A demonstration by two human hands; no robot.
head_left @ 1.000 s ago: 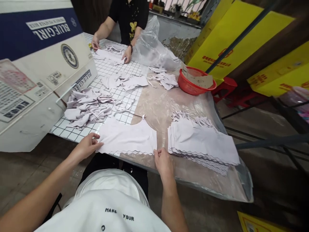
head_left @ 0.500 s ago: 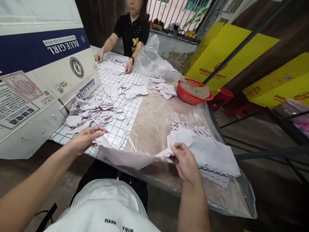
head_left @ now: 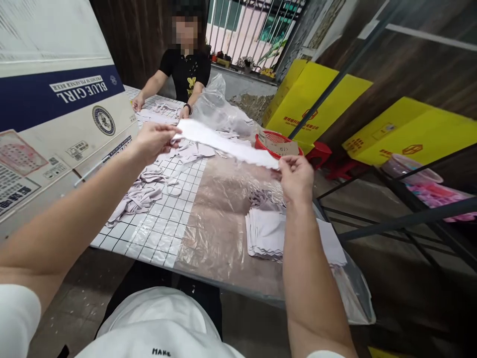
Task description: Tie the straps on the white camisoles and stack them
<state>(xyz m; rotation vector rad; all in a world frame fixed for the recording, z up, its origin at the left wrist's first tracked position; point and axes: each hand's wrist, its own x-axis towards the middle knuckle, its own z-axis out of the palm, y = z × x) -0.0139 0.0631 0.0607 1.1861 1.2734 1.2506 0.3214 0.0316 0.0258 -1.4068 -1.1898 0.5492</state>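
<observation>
A white strip of fabric (head_left: 223, 143) is stretched in the air above the table, one end in each hand. My left hand (head_left: 154, 141) pinches its left end. Its right end, a little lower, is between the thumb and fingers of my right hand (head_left: 297, 176). Under my right forearm lies a neat stack of pale fabric pieces (head_left: 265, 229) with wavy edges, partly hidden by the arm. A loose heap of pale fabric pieces (head_left: 139, 194) is on the table's left side, below my left arm.
A beer carton (head_left: 67, 119) stands at the left. Across the table (head_left: 160, 233), a co-worker (head_left: 184, 74) handles similar pieces. A red basket (head_left: 274, 141) with a piece of cardboard sits at the table's right edge. Metal bars (head_left: 402, 219) and yellow boxes (head_left: 316, 104) are farther right.
Both hands have risen and moved forward, away from my body, with the fabric. The strip was sagging low at the table's front edge; now it is pulled taut. The camera view has shifted.
</observation>
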